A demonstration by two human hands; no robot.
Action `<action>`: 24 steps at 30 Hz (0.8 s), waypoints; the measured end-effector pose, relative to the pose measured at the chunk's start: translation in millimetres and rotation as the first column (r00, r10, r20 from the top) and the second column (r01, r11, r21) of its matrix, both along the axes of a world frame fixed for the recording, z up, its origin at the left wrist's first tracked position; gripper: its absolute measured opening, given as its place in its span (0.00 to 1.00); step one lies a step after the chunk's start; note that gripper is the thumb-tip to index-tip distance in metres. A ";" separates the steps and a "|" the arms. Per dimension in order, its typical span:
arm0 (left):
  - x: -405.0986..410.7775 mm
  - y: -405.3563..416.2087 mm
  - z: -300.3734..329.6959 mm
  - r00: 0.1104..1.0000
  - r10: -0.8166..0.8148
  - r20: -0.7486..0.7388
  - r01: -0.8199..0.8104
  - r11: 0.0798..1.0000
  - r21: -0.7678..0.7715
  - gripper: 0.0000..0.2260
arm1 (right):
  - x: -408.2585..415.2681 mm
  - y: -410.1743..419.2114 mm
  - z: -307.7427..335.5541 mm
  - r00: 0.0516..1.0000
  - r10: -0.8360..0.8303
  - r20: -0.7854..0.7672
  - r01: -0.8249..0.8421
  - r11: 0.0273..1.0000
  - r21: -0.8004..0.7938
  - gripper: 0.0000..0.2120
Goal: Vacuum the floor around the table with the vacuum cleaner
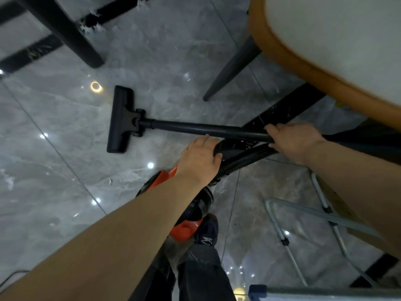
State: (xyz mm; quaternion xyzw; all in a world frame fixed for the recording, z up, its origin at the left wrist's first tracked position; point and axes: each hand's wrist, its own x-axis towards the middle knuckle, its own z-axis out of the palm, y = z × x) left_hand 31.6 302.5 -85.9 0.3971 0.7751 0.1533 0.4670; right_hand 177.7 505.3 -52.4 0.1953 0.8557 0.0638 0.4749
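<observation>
The floor (65,118) is glossy grey marble-look tile with thin joints, black inlaid strips and bright ceiling-light reflections. Beyond the hands, a chair (325,46) with a pale seat and orange edge fills the upper right; one of its dark tapered legs (230,68) meets the tile ahead of the right hand. A thick black leg (63,31), likely the table's though blur makes that uncertain, stands far ahead of the left hand. A light metal frame (288,237) lies below the right forearm.

The right hand (290,140) is curled around the black wand (195,127) of the vacuum cleaner, fingers wrapped over the tube near its upper end. The left hand (199,159) sits just beside and nearer the body, fingers bent over a black part where the ribbed hose (243,159) starts; exactly what it grips is hidden beneath the hand.

From the right hand the wand runs out to the left to a flat, wide black floor head (120,118), which rests on the tile well ahead of the left hand. The orange and black canister (186,229) sits under the left forearm, next to a dark shoe (207,231).
</observation>
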 end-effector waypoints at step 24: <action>29.3 -37.5 166.4 -0.388 0.800 0.458 -0.580 0.174 -0.795 0.19 | -85.9 -152.5 161.0 0.951 -0.290 0.109 0.309 0.918 -0.248 0.29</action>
